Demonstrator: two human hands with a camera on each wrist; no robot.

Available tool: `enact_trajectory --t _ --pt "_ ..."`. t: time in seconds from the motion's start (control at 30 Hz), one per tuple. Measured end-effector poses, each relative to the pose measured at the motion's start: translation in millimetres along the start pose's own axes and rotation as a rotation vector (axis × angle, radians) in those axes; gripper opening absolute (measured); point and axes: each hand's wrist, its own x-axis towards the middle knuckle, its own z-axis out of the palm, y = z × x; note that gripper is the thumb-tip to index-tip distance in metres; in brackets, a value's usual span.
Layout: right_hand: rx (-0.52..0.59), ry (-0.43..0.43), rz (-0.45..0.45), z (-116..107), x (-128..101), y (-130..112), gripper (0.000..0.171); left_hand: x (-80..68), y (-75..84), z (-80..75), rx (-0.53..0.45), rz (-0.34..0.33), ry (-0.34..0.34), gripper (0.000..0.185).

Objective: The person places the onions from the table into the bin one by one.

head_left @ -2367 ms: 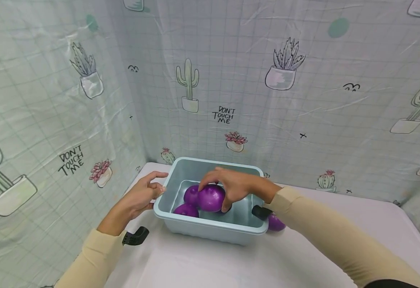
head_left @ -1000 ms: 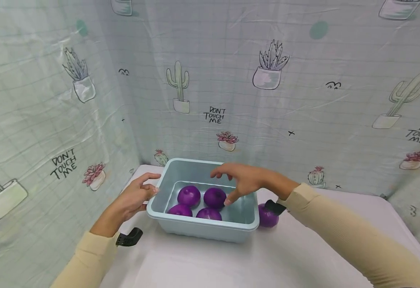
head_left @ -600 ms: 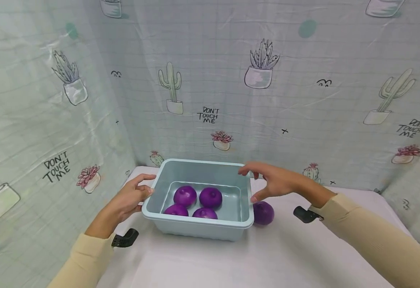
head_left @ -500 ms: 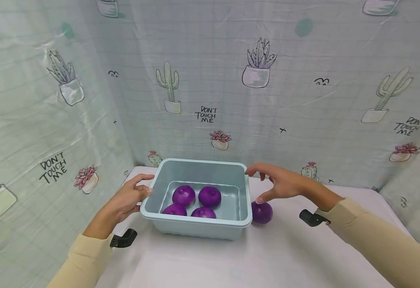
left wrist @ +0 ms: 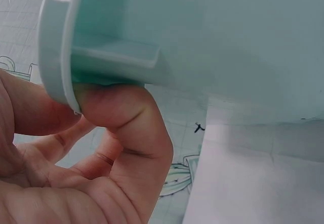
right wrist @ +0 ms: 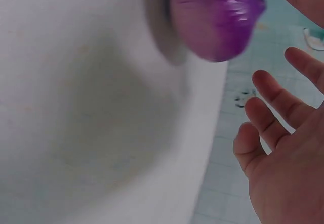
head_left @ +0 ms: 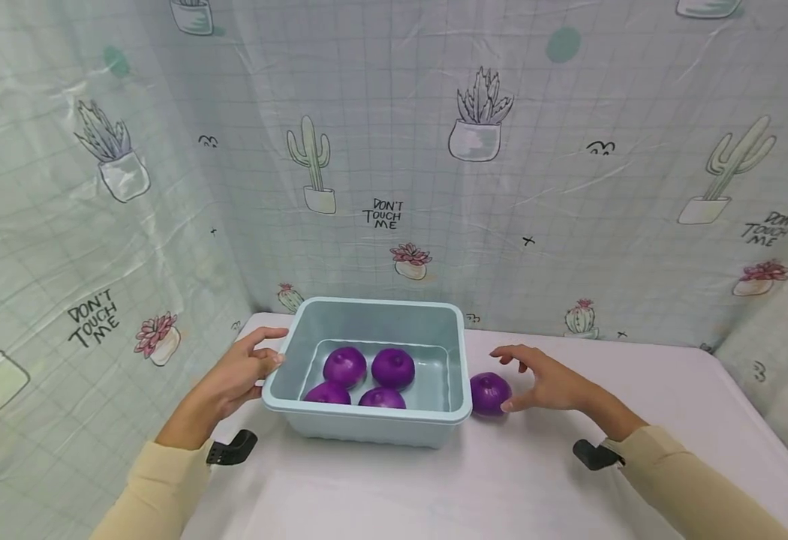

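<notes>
A light blue plastic tub (head_left: pixel 367 413) stands on the white table and holds several purple onions (head_left: pixel 393 367). My left hand (head_left: pixel 248 365) grips the tub's left rim; in the left wrist view the thumb (left wrist: pixel 124 114) is tucked under the rim's lip (left wrist: pixel 54 57). One more purple onion (head_left: pixel 489 393) lies on the table just right of the tub. My right hand (head_left: pixel 541 379) is low beside that onion with its fingers spread, the thumb at or near its side. In the right wrist view the onion (right wrist: pixel 212 16) is blurred and the spread fingers (right wrist: pixel 276 100) hold nothing.
Curtains printed with cacti (head_left: pixel 309 161) close off the table at the back and on the left, close behind the tub. The white tabletop (head_left: pixel 637 390) stretches away right of the tub and in front of it (right wrist: pixel 76 107).
My right hand set an onion in the tub, let go, lifted out over the right rim and dropped to the onion on the table. The left hand stayed on the rim.
</notes>
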Motion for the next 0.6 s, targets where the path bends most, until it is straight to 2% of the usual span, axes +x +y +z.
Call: enact_trajectory --t 0.2,0.33,0.6 --pt "-0.013 0.041 -0.015 28 3 18 0.096 -1.7 1.2 0.3 -0.012 0.005 0.003 0.058" --pt "-0.024 0.074 -0.051 42 6 18 0.097 -2.5 1.7 0.6 -0.017 0.005 0.01 0.057" --pt "-0.071 0.128 -0.083 57 8 12 0.088 -2.9 -1.2 0.8 -0.009 -0.009 0.03 0.057"
